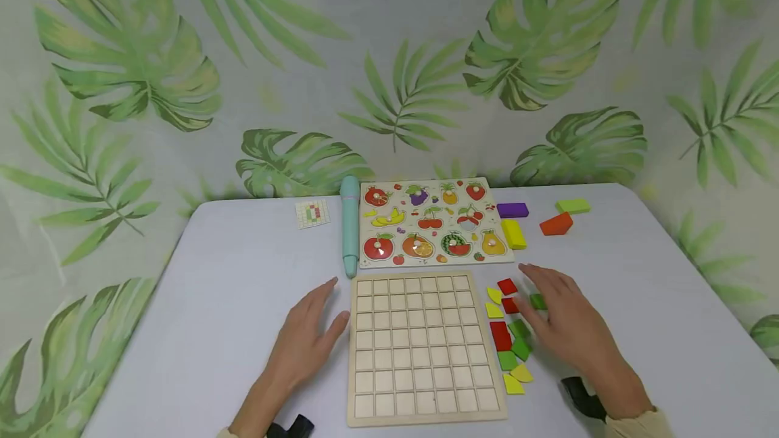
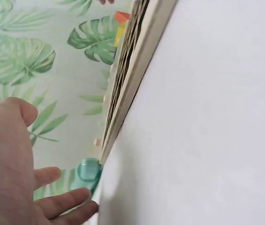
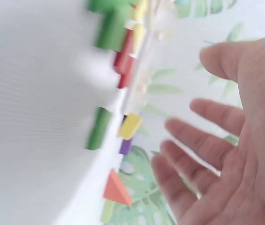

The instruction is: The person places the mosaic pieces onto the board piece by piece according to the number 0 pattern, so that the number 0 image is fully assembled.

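Both hands relaxed, fingers extended and slightly spread, gripping nothing. Left hand [image 1: 307,340] above the white table [image 1: 243,309], thumb just beside the left edge of the gridded wooden board [image 1: 427,378]; whether it touches, cannot tell. Right hand [image 1: 572,320] over the right side, thumb near a small red piece [image 1: 510,305]; a green block [image 1: 537,301] lies on the table between its thumb and fingers as seen from the head.

Board lies flat between the hands, square cells bare. Along its right edge, a loose cluster: larger red rectangle [image 1: 501,336] midway, green pieces about it, yellow piece [image 1: 514,384] at the near end.

Far of the board: fruit puzzle [image 1: 408,222], teal pen-shaped object [image 1: 349,222] along its left side, small pattern card [image 1: 312,214] farther left. Right of the puzzle, purple block [image 1: 513,210] and yellow block [image 1: 514,234]; well right, orange block [image 1: 556,224] and light green block [image 1: 573,206].
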{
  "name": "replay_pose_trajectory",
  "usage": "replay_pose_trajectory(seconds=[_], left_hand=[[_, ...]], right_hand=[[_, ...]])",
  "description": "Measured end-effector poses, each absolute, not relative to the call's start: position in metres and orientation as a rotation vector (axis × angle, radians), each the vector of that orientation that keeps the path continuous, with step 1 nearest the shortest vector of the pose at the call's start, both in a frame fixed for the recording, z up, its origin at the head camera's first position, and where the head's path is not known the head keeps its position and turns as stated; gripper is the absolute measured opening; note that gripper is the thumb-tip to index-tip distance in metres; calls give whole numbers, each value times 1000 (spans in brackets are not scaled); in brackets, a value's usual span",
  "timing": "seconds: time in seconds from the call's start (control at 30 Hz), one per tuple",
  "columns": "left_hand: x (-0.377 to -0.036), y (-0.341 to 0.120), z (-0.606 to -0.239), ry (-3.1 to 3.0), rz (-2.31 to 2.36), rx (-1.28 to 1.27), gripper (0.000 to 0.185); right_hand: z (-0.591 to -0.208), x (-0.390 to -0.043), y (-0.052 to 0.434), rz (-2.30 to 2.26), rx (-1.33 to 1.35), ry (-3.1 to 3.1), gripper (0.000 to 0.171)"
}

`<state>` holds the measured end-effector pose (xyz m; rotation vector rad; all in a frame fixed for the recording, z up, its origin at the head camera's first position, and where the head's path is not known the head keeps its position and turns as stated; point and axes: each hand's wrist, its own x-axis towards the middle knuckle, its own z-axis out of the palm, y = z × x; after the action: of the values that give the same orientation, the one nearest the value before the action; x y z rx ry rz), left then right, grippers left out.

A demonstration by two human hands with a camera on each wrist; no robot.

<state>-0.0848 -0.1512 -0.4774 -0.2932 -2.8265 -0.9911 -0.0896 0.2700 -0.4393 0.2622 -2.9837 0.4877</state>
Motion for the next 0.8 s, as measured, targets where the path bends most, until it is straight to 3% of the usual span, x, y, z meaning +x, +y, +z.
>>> replay_pose_trajectory(seconds=[0.23,0.4,0.8], left_hand=[[-101,-150,-493,-2710,-1120,-453,42],[-106,-152,-498,-2639,-990,-628,40],[-111,-152,-503,-2656,-904,-686,43]], right_hand=[[-421,-126,271,634,553,-3033,50],[-411,-148,267,707,583,-3112,39],[-432,-149,273,853,652,-3192,30]])
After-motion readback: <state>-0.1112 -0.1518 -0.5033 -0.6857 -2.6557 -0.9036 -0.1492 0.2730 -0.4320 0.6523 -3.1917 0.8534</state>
